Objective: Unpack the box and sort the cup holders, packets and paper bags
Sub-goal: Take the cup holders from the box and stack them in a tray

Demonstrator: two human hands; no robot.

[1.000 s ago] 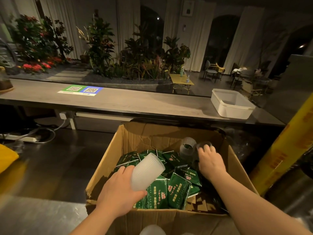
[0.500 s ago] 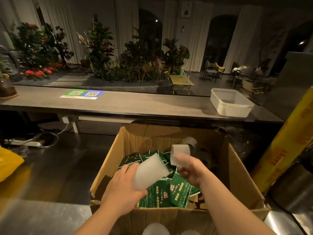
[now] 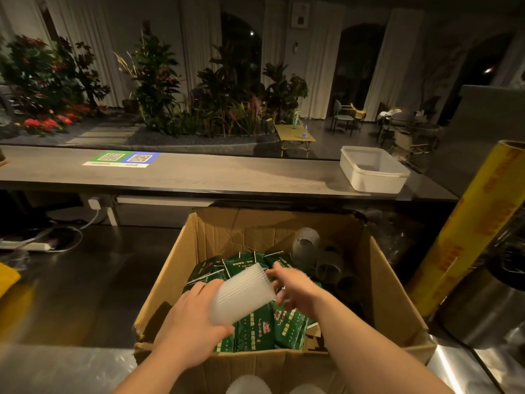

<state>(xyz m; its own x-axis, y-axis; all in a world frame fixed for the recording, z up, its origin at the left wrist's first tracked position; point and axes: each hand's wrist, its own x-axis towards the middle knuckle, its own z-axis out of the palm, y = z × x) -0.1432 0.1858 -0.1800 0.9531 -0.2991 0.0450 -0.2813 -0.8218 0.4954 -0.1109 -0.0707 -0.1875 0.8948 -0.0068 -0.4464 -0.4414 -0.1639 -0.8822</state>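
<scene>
An open cardboard box point(image 3: 397, 308) stands in front of me on a steel counter. It holds several green packets point(image 3: 255, 328), with more ribbed cup holders point(image 3: 305, 243) lying in its back right corner. My left hand point(image 3: 193, 322) grips a nested stack of white ribbed cup holders point(image 3: 241, 294), tilted over the packets. My right hand point(image 3: 295, 285) is at the stack's open rim with its fingers spread, touching it. Tops of other white cup holders point(image 3: 247, 385) show at the bottom edge, in front of the box.
A white plastic tub point(image 3: 372, 172) sits on the raised counter behind the box, and a QR-code sign point(image 3: 122, 159) lies farther left. A tall yellow film roll point(image 3: 466, 228) and a steel container point(image 3: 483, 308) stand to the right. A power strip point(image 3: 31, 245) lies at left.
My right hand lifted a cup holder from the box's back right corner and brought it to the stack in my left hand. That holder now sits on the stack.
</scene>
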